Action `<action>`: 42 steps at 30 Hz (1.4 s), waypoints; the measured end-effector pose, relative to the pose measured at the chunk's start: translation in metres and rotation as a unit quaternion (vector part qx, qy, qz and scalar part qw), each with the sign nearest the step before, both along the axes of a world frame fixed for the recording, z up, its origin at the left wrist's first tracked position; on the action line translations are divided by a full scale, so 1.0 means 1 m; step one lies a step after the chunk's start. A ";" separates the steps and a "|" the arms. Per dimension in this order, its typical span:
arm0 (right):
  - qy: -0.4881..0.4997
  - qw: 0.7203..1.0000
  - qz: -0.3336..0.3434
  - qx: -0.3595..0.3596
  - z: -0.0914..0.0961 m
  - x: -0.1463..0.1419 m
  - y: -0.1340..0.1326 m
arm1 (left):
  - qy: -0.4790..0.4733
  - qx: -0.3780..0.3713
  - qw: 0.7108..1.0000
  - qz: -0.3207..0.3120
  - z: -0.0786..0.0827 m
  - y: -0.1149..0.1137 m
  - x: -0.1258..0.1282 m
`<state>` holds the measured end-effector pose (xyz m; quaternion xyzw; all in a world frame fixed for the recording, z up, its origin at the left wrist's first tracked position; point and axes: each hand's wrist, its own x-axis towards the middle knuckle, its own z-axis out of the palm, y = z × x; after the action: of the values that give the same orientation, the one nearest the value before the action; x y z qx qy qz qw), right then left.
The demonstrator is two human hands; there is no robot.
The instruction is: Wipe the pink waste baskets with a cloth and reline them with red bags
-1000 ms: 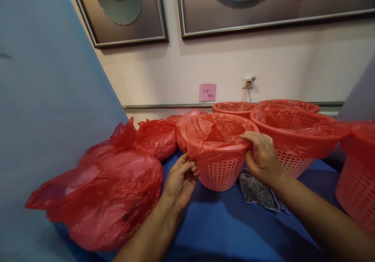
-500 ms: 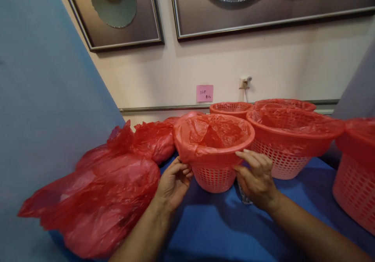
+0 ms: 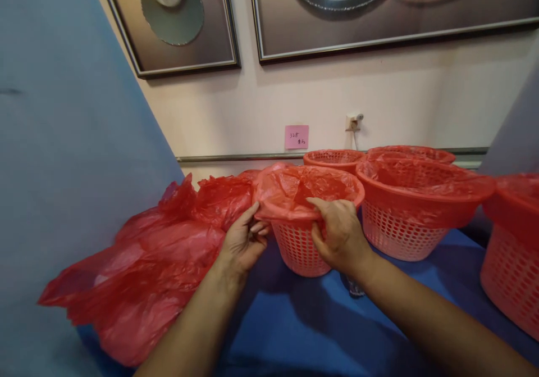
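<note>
A red plastic basket with a perforated wall stands on the blue cloth, its mouth lined with a thin red plastic bag. The bag's edge is folded over the rim. At the left of the rim, my left hand pinches the bag's edge, its other fingers curled. My right hand is closed over the front rim, thumb below and fingers on top, gripping the bag there. Part of the basket's right side is hidden behind this hand.
Loose red plastic bags are heaped on the left. Other bag-lined baskets stand to the right and behind, with one more basket at the right edge. A small clear-wrapped item lies under my right wrist. A socket is on the wall.
My right hand has moved left along the rim, from its right side to the front. My left hand has risen slightly to the rim. Less of the bag hangs down the basket's front.
</note>
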<state>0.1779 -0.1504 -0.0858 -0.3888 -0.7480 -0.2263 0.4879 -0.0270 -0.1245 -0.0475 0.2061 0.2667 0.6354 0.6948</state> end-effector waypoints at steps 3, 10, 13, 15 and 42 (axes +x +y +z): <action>0.011 1.000 -0.003 0.004 -0.007 0.006 0.001 | 0.000 0.003 1.000 0.004 0.004 0.007 -0.008; 0.024 0.999 0.035 -0.005 -0.004 0.010 -0.005 | 0.012 -0.058 0.998 -0.014 -0.039 0.001 -0.003; 0.013 0.999 0.043 -0.005 -0.005 0.011 -0.003 | 0.017 -0.072 0.997 -0.034 -0.049 0.000 -0.003; 0.008 0.999 0.043 -0.005 -0.006 0.013 -0.002 | 0.013 -0.067 0.997 -0.030 -0.046 0.003 -0.007; 0.123 0.990 -0.046 0.041 -0.074 0.036 -0.001 | 0.163 -0.038 0.986 0.014 -0.061 -0.012 0.006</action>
<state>0.2137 -0.1510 -0.1596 -0.4271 -0.6538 -0.2294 0.5810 -0.0209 -0.1366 -0.1087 0.2765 0.4032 0.5923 0.6405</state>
